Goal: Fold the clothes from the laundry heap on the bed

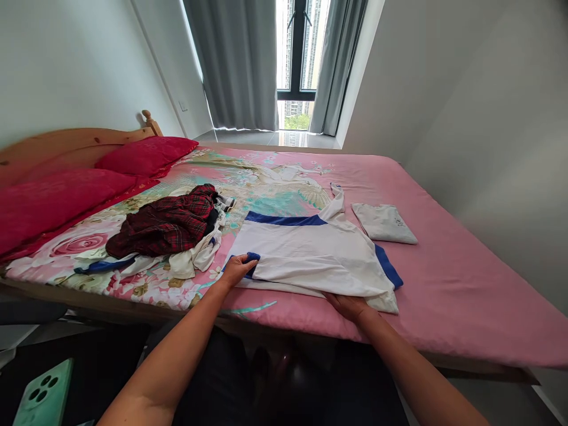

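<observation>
A white long-sleeved shirt (302,242) with blue trim lies spread flat near the bed's front edge. One sleeve is folded across its near side, and the other sticks out at the far right. My left hand (237,269) pinches the blue cuff of the folded sleeve, at the shirt's left end. My right hand (350,306) lies at the near edge, its stretched fingers tucked partly under the white cloth, so their tips are hidden. Just beyond the shirt's right side rests a folded light-coloured garment (384,223) with a small dark print.
A heap of clothes with a red plaid shirt (168,222) on top sits to the left. Red pillows (66,198) lean toward the wooden headboard (80,139). Pink bedding (461,284) covers the right side. A green phone (44,390) lies at lower left, below the bed.
</observation>
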Action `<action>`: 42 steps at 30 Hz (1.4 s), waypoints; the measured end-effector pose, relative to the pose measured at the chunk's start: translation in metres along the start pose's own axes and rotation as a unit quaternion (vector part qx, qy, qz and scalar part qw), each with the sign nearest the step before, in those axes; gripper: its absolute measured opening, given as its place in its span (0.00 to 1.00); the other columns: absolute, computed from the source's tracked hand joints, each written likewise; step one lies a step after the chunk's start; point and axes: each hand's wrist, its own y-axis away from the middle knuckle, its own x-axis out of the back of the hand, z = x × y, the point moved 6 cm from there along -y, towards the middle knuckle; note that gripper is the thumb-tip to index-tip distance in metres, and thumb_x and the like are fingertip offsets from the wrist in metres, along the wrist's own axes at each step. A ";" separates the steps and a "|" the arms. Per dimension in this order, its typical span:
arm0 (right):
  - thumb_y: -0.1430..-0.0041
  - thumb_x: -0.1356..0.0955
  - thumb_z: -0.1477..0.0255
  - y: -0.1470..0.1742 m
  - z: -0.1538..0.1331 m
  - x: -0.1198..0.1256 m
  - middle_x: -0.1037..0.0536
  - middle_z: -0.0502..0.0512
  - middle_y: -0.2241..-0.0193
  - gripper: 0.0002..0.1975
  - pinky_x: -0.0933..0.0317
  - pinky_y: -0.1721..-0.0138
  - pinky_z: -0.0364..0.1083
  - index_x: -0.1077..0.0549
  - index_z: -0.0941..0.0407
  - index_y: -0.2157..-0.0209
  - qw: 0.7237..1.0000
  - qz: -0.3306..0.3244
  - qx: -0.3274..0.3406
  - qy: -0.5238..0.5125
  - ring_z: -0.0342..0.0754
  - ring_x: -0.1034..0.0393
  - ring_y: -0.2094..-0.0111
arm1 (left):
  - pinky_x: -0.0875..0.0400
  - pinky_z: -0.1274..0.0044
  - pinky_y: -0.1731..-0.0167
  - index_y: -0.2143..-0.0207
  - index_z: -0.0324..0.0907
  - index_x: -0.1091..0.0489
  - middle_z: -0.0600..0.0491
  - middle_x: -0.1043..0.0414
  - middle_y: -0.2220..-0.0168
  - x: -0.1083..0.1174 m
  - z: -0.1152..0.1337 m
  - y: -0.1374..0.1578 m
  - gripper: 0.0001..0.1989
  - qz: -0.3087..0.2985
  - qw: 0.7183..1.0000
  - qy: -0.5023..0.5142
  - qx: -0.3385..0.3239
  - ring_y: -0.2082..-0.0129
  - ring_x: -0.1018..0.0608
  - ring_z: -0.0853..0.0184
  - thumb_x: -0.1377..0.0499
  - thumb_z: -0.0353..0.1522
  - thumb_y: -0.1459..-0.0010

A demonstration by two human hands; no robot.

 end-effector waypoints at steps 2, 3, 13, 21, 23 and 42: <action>0.38 0.41 0.55 -0.001 -0.001 0.002 0.53 0.49 0.35 0.32 0.64 0.34 0.61 0.48 0.51 0.36 1.000 0.000 -0.003 0.002 0.57 0.62 0.35 | 0.36 0.78 0.72 0.68 0.39 0.24 0.55 0.27 0.75 0.001 0.006 0.009 0.22 0.000 1.000 0.021 -0.018 0.72 0.28 0.66 0.45 0.47 0.52; 0.39 0.41 0.54 -0.001 -0.002 0.003 0.55 0.49 0.35 0.33 0.64 0.34 0.61 0.50 0.51 0.36 1.000 0.001 -0.005 0.003 0.57 0.62 0.34 | 0.36 0.78 0.71 0.67 0.39 0.23 0.55 0.27 0.74 0.002 0.011 0.015 0.21 0.003 0.999 0.025 -0.029 0.71 0.28 0.66 0.45 0.46 0.51; 0.39 0.42 0.53 0.001 0.002 0.001 0.55 0.47 0.35 0.34 0.64 0.35 0.62 0.53 0.49 0.35 1.000 -0.015 -0.017 0.002 0.58 0.63 0.34 | 0.39 0.79 0.71 0.70 0.42 0.24 0.55 0.26 0.74 0.023 0.029 0.022 0.16 0.050 0.991 -0.122 -0.021 0.71 0.27 0.66 0.46 0.42 0.46; 0.39 0.42 0.52 0.000 0.003 -0.002 0.55 0.47 0.35 0.35 0.63 0.35 0.61 0.54 0.48 0.35 1.000 -0.014 -0.013 0.001 0.58 0.62 0.34 | 0.38 0.79 0.70 0.72 0.45 0.24 0.54 0.24 0.73 0.009 -0.006 -0.008 0.11 0.050 0.993 -0.105 0.033 0.67 0.25 0.64 0.41 0.41 0.52; 0.40 0.41 0.51 0.001 0.005 -0.004 0.53 0.47 0.35 0.35 0.62 0.35 0.62 0.53 0.48 0.35 0.999 -0.027 -0.026 -0.010 0.58 0.60 0.35 | 0.39 0.79 0.73 0.73 0.42 0.25 0.55 0.26 0.76 0.008 -0.009 -0.007 0.14 0.041 0.994 -0.093 0.029 0.71 0.26 0.65 0.41 0.43 0.52; 0.42 0.43 0.47 0.001 0.000 0.000 0.48 0.50 0.36 0.36 0.61 0.36 0.62 0.45 0.49 0.37 0.993 -0.070 -0.097 -0.024 0.59 0.58 0.35 | 0.35 0.71 0.49 0.57 0.42 0.28 0.47 0.26 0.57 0.014 0.019 0.011 0.13 0.143 0.961 -0.130 -0.196 0.54 0.27 0.63 0.49 0.31 0.41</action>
